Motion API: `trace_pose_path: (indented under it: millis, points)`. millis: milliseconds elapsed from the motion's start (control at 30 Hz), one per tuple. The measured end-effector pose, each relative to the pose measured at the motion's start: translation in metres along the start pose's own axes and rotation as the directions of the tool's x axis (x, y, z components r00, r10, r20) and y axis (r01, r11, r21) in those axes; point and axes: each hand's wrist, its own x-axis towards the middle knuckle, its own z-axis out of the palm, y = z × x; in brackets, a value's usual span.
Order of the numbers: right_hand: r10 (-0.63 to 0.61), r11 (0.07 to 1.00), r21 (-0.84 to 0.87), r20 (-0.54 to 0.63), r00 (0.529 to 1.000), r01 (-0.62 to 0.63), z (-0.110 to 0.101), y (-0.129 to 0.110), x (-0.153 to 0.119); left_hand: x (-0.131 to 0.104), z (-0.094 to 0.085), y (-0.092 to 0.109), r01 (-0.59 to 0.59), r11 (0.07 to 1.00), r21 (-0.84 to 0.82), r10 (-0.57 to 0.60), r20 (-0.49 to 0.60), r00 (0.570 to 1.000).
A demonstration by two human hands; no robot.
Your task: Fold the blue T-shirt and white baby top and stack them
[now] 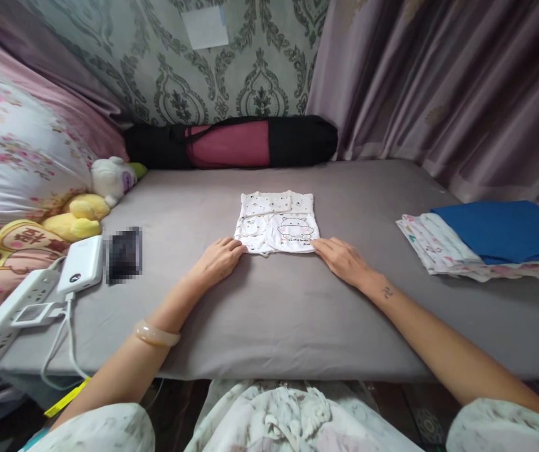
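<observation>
A small white baby shirt (276, 223) lies folded into a near-square in the middle of the grey bed surface. It has a dotted print at the top and a cartoon animal with lettering on its lower right. My left hand (225, 258) is at the near left corner, its fingers pressed together on the cloth edge. At the opposite near corner, my right hand (342, 257) pinches the edge the same way. Both thumbs are mostly hidden.
On the right lies a stack of folded printed cloths (439, 245) under a blue cloth (505, 229). To the left are a power strip (24, 307), a white power bank (81, 265), a pixelated dark item (124, 255) and plush toys (112, 179). A black-and-red long bag (229, 143) lies along the wall.
</observation>
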Motion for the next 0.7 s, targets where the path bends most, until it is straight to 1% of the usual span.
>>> trace_pose_path:
  millis: [100,167,267,367,467,533,600,700]
  points:
    - [0.013,0.999,-0.033,0.035,0.999,-0.012,-0.001,-0.001,0.001,-0.001,0.005,-0.004,0.020,0.999,-0.032,-0.021,-0.042,0.999]
    - [0.024,0.999,-0.048,0.046,0.999,-0.022,-0.003,-0.003,0.002,-0.001,0.009,-0.007,0.049,0.995,-0.086,-0.057,-0.089,0.994]
    - [0.003,0.999,-0.048,0.048,0.999,-0.001,-0.007,-0.005,0.003,0.000,0.013,-0.011,0.095,0.983,-0.156,-0.117,-0.140,0.983]
    - [-0.016,1.000,-0.022,0.039,0.999,0.017,-0.010,-0.005,0.004,0.002,0.016,-0.016,0.108,0.970,-0.216,-0.141,-0.145,0.979]
    - [0.010,1.000,0.005,0.018,1.000,-0.011,-0.007,-0.003,0.004,0.005,0.019,-0.021,0.123,0.951,-0.282,-0.171,-0.152,0.974]
    - [0.050,0.998,0.039,-0.013,0.999,-0.050,-0.004,-0.001,0.006,0.007,0.020,-0.023,0.162,0.933,-0.321,-0.223,-0.164,0.961]
    - [0.129,0.988,0.090,-0.067,0.989,-0.122,-0.002,0.001,0.010,0.011,0.020,-0.023,0.217,0.909,-0.356,-0.294,-0.176,0.939]
    - [0.256,0.960,0.153,-0.153,0.954,-0.233,-0.001,0.004,0.021,0.019,0.019,-0.021,0.297,0.858,-0.420,-0.407,-0.201,0.891]
